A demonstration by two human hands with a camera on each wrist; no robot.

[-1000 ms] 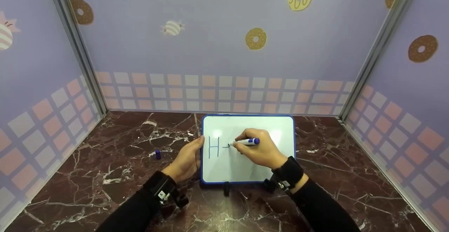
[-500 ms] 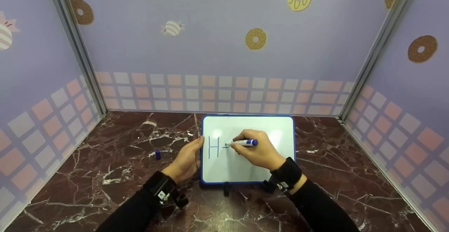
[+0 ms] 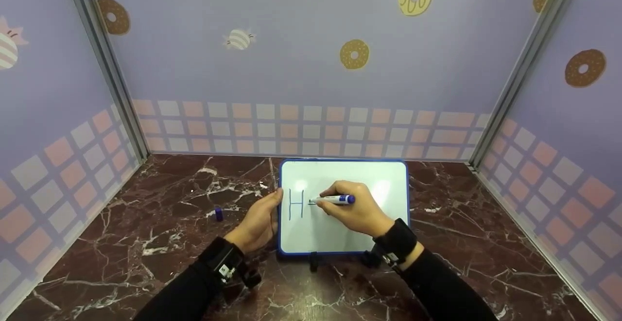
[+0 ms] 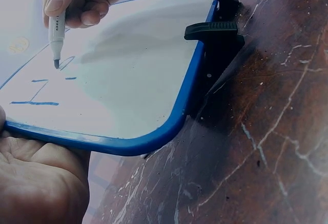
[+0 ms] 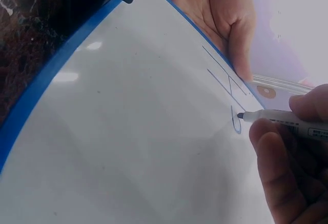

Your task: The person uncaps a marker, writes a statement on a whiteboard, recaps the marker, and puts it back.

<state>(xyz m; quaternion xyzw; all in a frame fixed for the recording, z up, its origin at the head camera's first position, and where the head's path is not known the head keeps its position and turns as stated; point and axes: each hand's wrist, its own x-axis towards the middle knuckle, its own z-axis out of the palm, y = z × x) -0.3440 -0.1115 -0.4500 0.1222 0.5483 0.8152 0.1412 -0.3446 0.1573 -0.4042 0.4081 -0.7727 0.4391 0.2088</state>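
Note:
A small whiteboard with a blue frame stands tilted back on black feet. My left hand grips its left edge, the thumb at the front of the rim and the fingers behind, mostly hidden. Between thumb and fingers my right hand pinches a white marker with a blue end. In the right wrist view the marker's uncapped tip meets the board beside a small curved stroke. Left of that stroke, a blue letter H is drawn.
A blue marker cap stands on the dark red marbled table, left of the left hand. Patterned lilac panels enclose the table at the back and both sides, with metal posts at the corners.
My right hand has shifted slightly left and down with the marker. Its tip has curved back leftward over the short stroke beside the H. The left hand stays on the board's edge.

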